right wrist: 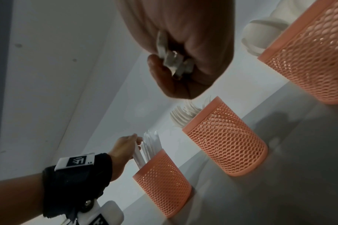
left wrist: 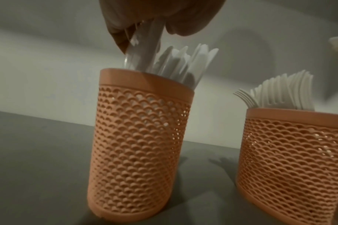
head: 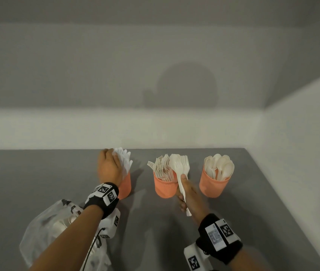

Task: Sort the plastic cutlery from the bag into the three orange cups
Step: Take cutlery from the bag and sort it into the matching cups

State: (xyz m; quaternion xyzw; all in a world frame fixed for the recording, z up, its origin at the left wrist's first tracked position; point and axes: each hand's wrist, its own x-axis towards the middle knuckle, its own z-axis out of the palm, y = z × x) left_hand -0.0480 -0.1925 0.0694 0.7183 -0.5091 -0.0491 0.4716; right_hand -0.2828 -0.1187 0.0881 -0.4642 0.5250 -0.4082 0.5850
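Two hands busy: my left hand (head: 109, 166) pinches knives (left wrist: 143, 51) into the left cup (left wrist: 139, 146). My right hand (head: 187, 194) grips light, slippery cutlery (head: 180, 167) by the handles, beside the fork cup (head: 165, 187).

bare forearms, black wristbands (head: 104, 200), white tagged camera mounts (head: 196, 257)
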